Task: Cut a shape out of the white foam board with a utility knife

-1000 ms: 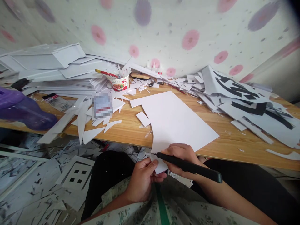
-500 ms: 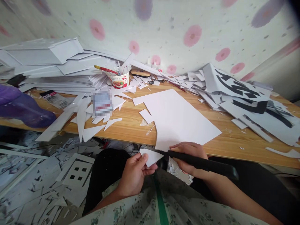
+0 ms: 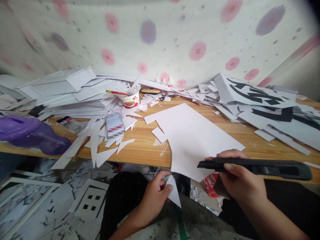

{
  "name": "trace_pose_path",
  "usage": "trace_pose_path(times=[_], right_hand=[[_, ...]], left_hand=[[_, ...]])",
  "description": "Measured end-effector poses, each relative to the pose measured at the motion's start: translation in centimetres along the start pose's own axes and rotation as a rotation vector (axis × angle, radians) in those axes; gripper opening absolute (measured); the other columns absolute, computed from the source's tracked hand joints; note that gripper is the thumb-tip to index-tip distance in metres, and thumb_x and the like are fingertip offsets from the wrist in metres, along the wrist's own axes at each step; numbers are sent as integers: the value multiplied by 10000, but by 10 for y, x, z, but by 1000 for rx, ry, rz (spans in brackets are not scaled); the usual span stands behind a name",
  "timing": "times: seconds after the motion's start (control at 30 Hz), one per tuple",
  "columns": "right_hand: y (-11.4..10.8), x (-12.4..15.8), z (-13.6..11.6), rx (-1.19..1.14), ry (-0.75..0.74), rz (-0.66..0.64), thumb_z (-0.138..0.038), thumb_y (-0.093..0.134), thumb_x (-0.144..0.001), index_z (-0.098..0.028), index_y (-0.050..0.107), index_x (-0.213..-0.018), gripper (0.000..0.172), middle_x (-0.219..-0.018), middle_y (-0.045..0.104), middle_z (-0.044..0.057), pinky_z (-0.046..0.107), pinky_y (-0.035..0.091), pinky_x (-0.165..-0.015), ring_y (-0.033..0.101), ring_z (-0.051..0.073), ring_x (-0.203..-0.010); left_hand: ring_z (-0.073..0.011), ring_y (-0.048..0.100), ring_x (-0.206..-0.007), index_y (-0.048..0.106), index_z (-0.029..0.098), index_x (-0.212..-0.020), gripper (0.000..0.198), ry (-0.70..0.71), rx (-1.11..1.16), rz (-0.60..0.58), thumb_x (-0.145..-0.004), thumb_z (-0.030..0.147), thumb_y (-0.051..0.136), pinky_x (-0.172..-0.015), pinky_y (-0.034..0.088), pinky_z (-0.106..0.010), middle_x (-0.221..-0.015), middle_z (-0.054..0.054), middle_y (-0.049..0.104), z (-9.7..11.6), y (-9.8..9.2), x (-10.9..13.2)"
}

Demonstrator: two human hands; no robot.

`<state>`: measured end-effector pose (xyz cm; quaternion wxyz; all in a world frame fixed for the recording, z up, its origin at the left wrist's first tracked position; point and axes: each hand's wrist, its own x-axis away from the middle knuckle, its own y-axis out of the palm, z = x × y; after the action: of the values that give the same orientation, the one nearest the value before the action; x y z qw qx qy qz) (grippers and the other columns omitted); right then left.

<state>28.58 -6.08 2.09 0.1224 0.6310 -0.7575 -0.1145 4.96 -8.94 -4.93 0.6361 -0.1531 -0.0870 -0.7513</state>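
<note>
My left hand (image 3: 156, 191), over my lap below the table edge, pinches a small white triangular piece (image 3: 174, 192) between thumb and fingers. Its tip points down. My right hand (image 3: 241, 176) is wrapped round a black utility knife (image 3: 262, 168), whose front end points left above the near corner of a large white sheet (image 3: 192, 136). That sheet lies on the wooden table, its near end reaching past the front edge. A small white rectangle (image 3: 159, 135) rests at the sheet's left side.
White offcuts (image 3: 106, 156) and a purple bottle (image 3: 32, 135) are at the left. Behind them stand a paper cup (image 3: 130, 100) and stacked boards (image 3: 62, 86). Scissors (image 3: 166, 97) lie at the back; boards with black shapes (image 3: 262, 96) are at the right. Scraps cover the floor.
The knife and my right hand have moved right, away from the small piece. In my left hand that piece has turned, its tip now down. The camera view has shifted.
</note>
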Motion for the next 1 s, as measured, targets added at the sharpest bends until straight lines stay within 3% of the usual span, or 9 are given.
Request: trace_pose_path(times=[0.07, 0.17, 0.23, 0.37, 0.53, 0.77, 1.0], right_hand=[[-6, -4, 0, 26, -17, 46, -180, 671, -604, -253, 719, -734, 156, -595, 665, 45, 253, 336, -341, 577, 179, -471], [-9, -4, 0, 39, -54, 106, -171, 662, -607, -251, 710, -726, 152, -545, 603, 13, 242, 296, -318, 472, 120, -381], [-9, -1, -1, 44, -82, 122, -186, 653, -618, -250, 696, -744, 148, -546, 591, 3, 244, 298, -313, 471, 125, -382], [-11, 5, -2, 135, -100, 72, -211, 636, -701, -244, 672, -837, 145, -567, 573, -2, 248, 314, -321, 484, 135, -411], [-17, 5, 6, 128, -126, -9, -223, 656, -722, -242, 668, -846, 125, -580, 581, -8, 232, 326, -331, 475, 125, -414], [-20, 4, 16, 157, -144, -34, -270, 706, -715, -242, 702, -835, 123, -582, 613, 17, 242, 373, -329, 514, 148, -430], [-19, 4, 22, 113, -90, 29, -298, 755, -675, -263, 714, -824, 159, -598, 625, 20, 242, 386, -351, 514, 148, -451]], left_hand=[[-137, 487, -488, 616, 195, -1067, 297, 45, -68, 40, -776, 243, 579, -486, 396, -222, -534, 53, 488, -1, -1, -1], [-163, 551, -594, 703, 200, -872, 153, 144, -182, 66, -774, 233, 590, -595, 420, -239, -600, 6, 590, -2, -4, -3], [-204, 605, -725, 736, 212, -770, 116, 185, -191, 62, -759, 254, 629, -701, 445, -264, -742, -42, 686, 0, -5, -5], [-260, 606, -869, 752, 240, -742, 120, 279, -167, 228, -635, 294, 769, -807, 443, -307, -849, -62, 706, 12, 1, -10], [-184, 576, -636, 684, 180, -644, 227, 158, 131, 245, -649, 395, 753, -630, 433, -257, -623, -22, 648, 27, 17, -9], [-150, 575, -650, 696, 144, -683, 321, 61, 528, 279, -583, 419, 827, -673, 458, -254, -655, -29, 657, 20, 33, -9], [-114, 576, -608, 641, 149, -650, 336, -20, 748, 260, -526, 365, 867, -644, 469, -242, -607, 9, 617, 25, 36, -5]])
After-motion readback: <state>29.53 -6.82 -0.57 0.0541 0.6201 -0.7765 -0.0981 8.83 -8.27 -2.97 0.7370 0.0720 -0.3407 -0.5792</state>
